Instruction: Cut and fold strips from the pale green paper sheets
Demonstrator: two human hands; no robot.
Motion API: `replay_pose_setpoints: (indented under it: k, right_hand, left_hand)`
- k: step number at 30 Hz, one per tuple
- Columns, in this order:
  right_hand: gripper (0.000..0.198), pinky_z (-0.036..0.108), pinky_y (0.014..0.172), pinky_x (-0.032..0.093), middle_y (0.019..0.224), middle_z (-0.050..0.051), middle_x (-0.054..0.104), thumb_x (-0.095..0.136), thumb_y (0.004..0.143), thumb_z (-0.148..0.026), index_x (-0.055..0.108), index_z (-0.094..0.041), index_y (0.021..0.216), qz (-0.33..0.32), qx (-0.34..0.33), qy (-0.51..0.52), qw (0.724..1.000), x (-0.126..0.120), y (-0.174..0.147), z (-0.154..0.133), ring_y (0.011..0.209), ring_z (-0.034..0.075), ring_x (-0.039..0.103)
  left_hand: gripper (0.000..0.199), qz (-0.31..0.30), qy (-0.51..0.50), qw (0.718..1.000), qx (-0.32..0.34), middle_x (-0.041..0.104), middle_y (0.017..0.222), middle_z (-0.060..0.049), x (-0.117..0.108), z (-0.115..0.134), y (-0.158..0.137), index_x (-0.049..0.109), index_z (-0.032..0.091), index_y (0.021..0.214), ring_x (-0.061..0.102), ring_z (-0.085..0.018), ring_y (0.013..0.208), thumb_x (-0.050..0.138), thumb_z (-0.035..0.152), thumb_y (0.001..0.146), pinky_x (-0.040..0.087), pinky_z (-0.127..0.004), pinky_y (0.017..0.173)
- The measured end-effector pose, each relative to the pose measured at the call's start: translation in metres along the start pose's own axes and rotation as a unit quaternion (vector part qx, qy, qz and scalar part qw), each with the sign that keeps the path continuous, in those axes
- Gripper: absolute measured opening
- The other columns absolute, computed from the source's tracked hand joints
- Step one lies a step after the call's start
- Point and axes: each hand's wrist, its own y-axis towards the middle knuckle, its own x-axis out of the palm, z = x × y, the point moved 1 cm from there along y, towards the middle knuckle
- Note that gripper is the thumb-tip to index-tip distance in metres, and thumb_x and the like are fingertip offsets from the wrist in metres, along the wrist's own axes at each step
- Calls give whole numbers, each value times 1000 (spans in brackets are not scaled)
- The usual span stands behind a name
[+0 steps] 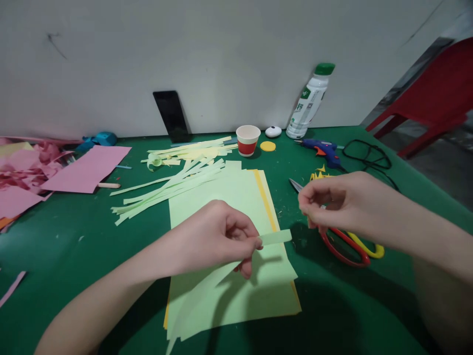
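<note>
My left hand (pixel 225 236) pinches a pale green paper strip (pixel 276 237) between thumb and fingers. One end sticks out to the right and the rest trails down toward the lower left. Under it lies a stack of pale green paper sheets (pixel 207 197), with yellow paper showing at the edges. To the right, my right hand (pixel 325 202) hovers with fingers closed in a pinch; whatever may be in them is hidden. Beneath that hand are red-handled scissors (pixel 347 249), their blade tip showing beyond the fingers, and a yellow handle (pixel 369 246) beside them.
Cut green strips (pixel 170 192) lie left of the stack. Behind stand a paper cup (pixel 248 143), a leaning phone (pixel 172 116) and a bottle (pixel 309 103). A blue glue gun (pixel 323 150) with black cord lies at right. Pink paper (pixel 88 170) covers the left side.
</note>
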Motion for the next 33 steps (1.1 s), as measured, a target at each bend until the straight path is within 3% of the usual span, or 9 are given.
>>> replay_pose_setpoints:
  k: [2,4,7,9,14,20,25,29,33]
  right_hand:
    - [13,22,50,41,60,-1,60,55,73,-29,58,-19,67,-33,1,49,998,0,2,-1,51,11,54]
    - [14,19,49,40,63,-2,62,54,75,-32,62,-19,77,-109,-30,73,991,5,2,-5,54,10,54]
    - [19,16,45,35,54,-3,58,50,80,-29,62,-18,70,-209,-64,73,973,14,3,-10,49,7,51]
    - [25,15,44,36,49,-4,56,47,82,-27,59,-16,62,-241,-55,95,964,17,4,-10,45,6,50]
    - [23,15,43,39,47,-5,56,51,79,-23,56,-17,58,-246,-37,136,959,1,6,-3,43,6,52]
    - [25,18,41,39,45,-2,58,54,76,-29,56,-16,54,-217,-33,113,969,-19,4,6,40,8,52]
    - [27,20,41,37,48,0,59,52,76,-32,57,-16,55,-215,-34,104,971,-24,3,8,45,11,57]
    - [27,21,45,36,53,0,60,49,79,-34,59,-16,61,-237,-61,50,968,-26,5,11,49,11,55]
    - [26,21,53,37,74,0,65,47,81,-36,65,-18,79,-249,-108,-47,961,-17,9,8,63,11,55]
  left_hand:
    - [14,-5,-5,1000,-8,63,54,1,0,0,0,62,13,69,54,-6,50,50,19,75,37,-13,47]
    - [14,-12,-3,1000,-13,63,55,2,0,0,1,63,13,71,52,-6,49,50,19,75,36,-13,47]
    - [17,-18,11,1000,-13,65,59,0,0,0,3,65,13,74,48,-5,47,51,22,76,33,-14,44]
    - [17,-21,16,1000,-6,66,61,0,-1,0,4,66,13,73,44,-5,45,53,25,76,30,-15,42]
    - [16,-12,-5,1000,5,65,56,2,-6,1,3,63,13,63,30,-2,38,58,24,74,23,-13,37]
    - [13,9,-23,1000,9,63,52,4,-9,2,-1,63,15,65,32,-1,34,59,24,74,23,-13,35]
    - [13,10,-40,999,10,62,49,5,-6,4,0,61,15,63,42,-2,37,61,24,73,25,-12,36]
    - [15,16,-32,999,6,62,50,3,-3,1,3,62,15,64,45,-3,39,61,27,72,25,-13,37]
    - [19,-5,-14,1000,5,62,52,3,1,-4,6,62,14,65,34,-2,35,60,31,73,21,-15,35]
